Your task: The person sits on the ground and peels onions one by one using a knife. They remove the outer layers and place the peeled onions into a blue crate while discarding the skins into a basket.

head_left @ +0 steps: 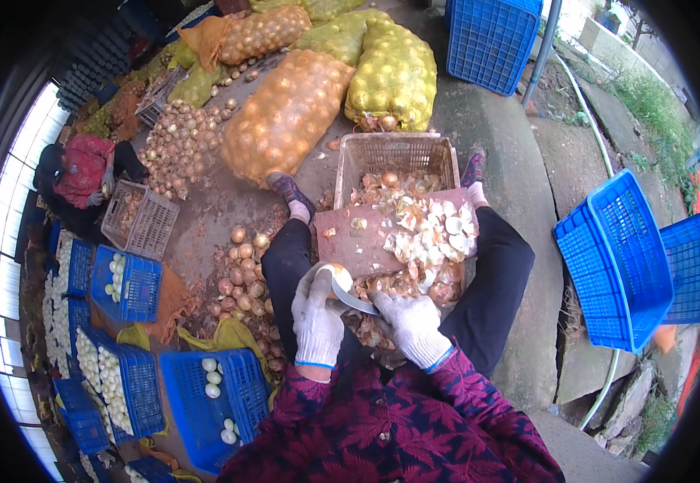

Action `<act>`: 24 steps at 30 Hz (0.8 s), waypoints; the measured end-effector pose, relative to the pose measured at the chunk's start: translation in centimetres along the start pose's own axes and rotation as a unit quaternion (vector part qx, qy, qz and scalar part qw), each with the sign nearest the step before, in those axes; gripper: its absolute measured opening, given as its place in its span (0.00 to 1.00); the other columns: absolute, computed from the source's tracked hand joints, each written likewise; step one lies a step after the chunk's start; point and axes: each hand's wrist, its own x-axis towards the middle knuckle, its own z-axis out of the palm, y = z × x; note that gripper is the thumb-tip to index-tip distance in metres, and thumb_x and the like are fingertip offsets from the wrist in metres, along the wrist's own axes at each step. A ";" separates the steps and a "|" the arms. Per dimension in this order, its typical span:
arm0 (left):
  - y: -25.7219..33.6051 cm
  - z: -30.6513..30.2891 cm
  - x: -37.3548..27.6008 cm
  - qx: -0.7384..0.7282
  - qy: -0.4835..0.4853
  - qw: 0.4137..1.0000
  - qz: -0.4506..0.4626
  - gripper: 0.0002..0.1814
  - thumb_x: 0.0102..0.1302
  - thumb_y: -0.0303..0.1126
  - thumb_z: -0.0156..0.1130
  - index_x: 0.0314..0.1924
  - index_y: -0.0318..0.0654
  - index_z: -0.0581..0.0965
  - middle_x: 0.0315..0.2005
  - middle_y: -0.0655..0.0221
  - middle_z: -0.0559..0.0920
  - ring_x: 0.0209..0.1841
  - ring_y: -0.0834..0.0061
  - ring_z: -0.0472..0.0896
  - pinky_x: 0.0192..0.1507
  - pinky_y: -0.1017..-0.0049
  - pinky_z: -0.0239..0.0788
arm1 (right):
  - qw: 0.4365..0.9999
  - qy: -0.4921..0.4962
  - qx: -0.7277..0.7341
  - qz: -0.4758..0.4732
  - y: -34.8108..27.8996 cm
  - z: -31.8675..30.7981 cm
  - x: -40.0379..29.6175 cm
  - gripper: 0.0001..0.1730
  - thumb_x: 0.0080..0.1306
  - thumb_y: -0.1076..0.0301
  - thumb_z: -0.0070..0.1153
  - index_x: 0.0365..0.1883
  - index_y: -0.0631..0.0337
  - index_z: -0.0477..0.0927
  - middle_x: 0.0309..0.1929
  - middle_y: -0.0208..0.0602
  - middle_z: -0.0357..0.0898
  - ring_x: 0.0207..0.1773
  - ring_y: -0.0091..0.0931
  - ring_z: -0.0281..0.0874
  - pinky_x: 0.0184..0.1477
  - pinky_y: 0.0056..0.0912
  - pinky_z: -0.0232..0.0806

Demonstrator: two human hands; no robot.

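In a white knit glove, my left hand (315, 320) grips a partly peeled onion (342, 279) whose pale flesh shows at the top. My gloved right hand (409, 320) is closed around a knife, its handle mostly hidden by the fingers. The curved knife blade (353, 300) lies against the lower side of the onion. Beyond both hands, a reddish board (350, 241) rests across a plastic crate (398, 145) between my legs. Onion skins and cut ends (437, 232) are heaped on the board's right part, and more skins lie in the crate.
Unpeeled onions (244, 271) lie on the floor by my left leg. At lower left a blue crate (175, 392) holds several peeled onions. Mesh sacks of onions (289, 115) stand ahead. Blue crates (621, 259) are at right. Another person (84, 169) sits at far left beside a crate.
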 end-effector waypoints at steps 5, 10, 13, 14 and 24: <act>0.7 1.1 -0.9 0.007 -0.014 1.000 0.004 0.26 0.75 0.42 0.69 0.65 0.34 0.76 0.50 0.59 0.83 0.49 0.65 0.86 0.48 0.60 0.87 | 0.999 0.015 0.026 0.043 -0.4 0.1 0.9 0.14 0.71 0.57 0.62 0.51 0.49 0.77 0.36 0.38 0.85 0.37 0.41 0.88 0.37 0.50 0.75; -0.7 0.1 -0.5 -0.007 -0.018 1.000 -0.009 0.25 0.75 0.42 0.68 0.64 0.35 0.77 0.49 0.59 0.84 0.49 0.64 0.87 0.47 0.60 0.87 | 0.993 0.058 0.103 0.029 -0.3 1.2 0.1 0.12 0.72 0.56 0.61 0.45 0.52 0.78 0.36 0.41 0.86 0.39 0.43 0.89 0.38 0.52 0.75; -1.0 -0.4 -0.5 -0.017 -0.019 0.999 -0.027 0.25 0.75 0.44 0.68 0.64 0.35 0.77 0.50 0.59 0.84 0.49 0.63 0.87 0.47 0.60 0.87 | 0.979 0.102 0.137 0.115 0.8 2.5 0.1 0.11 0.72 0.56 0.62 0.44 0.52 0.79 0.36 0.41 0.87 0.39 0.44 0.88 0.39 0.52 0.75; -0.9 -0.5 -0.4 -0.019 -0.019 0.999 -0.034 0.26 0.75 0.44 0.68 0.64 0.35 0.77 0.50 0.59 0.84 0.48 0.63 0.87 0.46 0.61 0.86 | 0.968 0.123 0.153 0.155 1.5 3.0 0.2 0.11 0.72 0.56 0.62 0.44 0.52 0.80 0.36 0.41 0.87 0.39 0.44 0.88 0.39 0.52 0.75; 0.0 1.0 -2.1 0.080 -0.089 0.993 -0.013 0.25 0.77 0.40 0.68 0.64 0.30 0.76 0.54 0.60 0.84 0.52 0.67 0.86 0.49 0.68 0.86 | 0.906 0.091 0.396 0.119 -0.8 -0.7 0.9 0.36 0.70 0.40 0.65 0.72 0.46 0.77 0.41 0.48 0.89 0.45 0.44 0.91 0.48 0.45 0.79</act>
